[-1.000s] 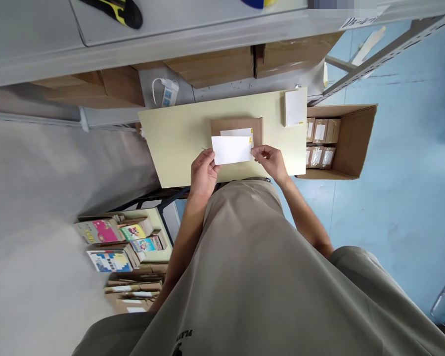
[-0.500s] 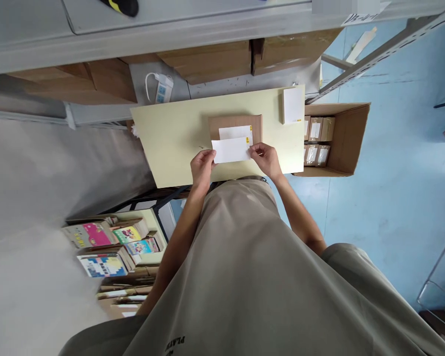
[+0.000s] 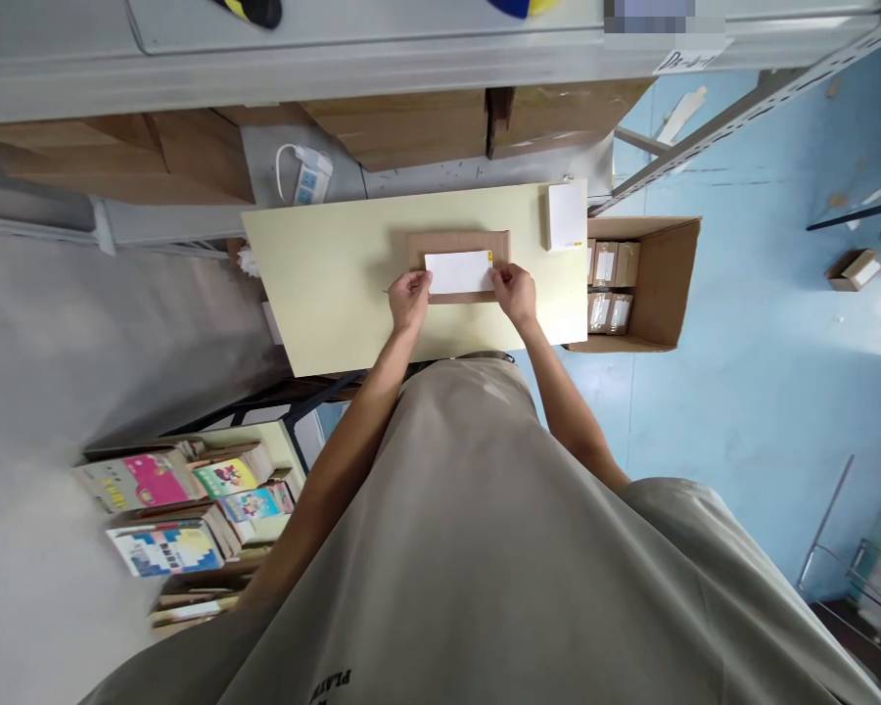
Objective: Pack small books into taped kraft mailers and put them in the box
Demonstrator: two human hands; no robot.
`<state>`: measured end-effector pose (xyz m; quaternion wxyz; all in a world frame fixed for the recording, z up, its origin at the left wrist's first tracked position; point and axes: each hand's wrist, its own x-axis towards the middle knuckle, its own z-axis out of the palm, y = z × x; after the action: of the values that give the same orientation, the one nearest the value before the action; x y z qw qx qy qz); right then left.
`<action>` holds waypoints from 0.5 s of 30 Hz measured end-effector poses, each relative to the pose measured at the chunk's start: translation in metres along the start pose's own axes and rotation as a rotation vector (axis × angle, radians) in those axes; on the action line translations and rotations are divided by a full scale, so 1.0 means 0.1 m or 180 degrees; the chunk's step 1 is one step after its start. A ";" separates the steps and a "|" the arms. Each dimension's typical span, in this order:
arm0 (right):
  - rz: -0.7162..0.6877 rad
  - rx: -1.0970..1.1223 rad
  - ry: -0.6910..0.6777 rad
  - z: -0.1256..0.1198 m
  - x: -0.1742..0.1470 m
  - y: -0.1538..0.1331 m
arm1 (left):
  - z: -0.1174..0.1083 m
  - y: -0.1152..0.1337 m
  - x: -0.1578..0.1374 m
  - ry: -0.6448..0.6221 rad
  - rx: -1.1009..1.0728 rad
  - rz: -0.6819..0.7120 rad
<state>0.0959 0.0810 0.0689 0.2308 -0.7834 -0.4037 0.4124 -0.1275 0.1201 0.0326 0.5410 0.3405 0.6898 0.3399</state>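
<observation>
The left hand pinches the left edge of a blank-looking white label between thumb and fingers; the right hand grips its right edge, near the yellow corner mark, just as narrowly. From where I stand, the sheet could go down crooked if the left hand sits lower than the right, or buckle in the middle if the two drift toward each other. I can't tell whether it already touches the flat cardboard box underneath, so sliding it might also shift that box. The label lies between the hands, over the box, which rests on the pale yellow tabletop. Off to the right on the same top is a white stack, and past the table's end an open carton holds small taped boxes.
</observation>
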 end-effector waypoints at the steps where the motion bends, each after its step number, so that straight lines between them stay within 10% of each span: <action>1: 0.0027 -0.0110 -0.0004 0.02 0.01 -0.01 | 0.00 -0.01 0.00 0.0006 0.0029 0.0023; 15: 0.0343 -0.0681 -0.0047 0.11 0.04 -0.18 | 0.02 -0.08 0.05 0.0156 0.0334 0.0079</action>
<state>0.0796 0.0949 0.0734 0.1203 -0.8211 -0.4044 0.3845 -0.1276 0.1199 0.0231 0.5012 0.3685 0.7154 0.3181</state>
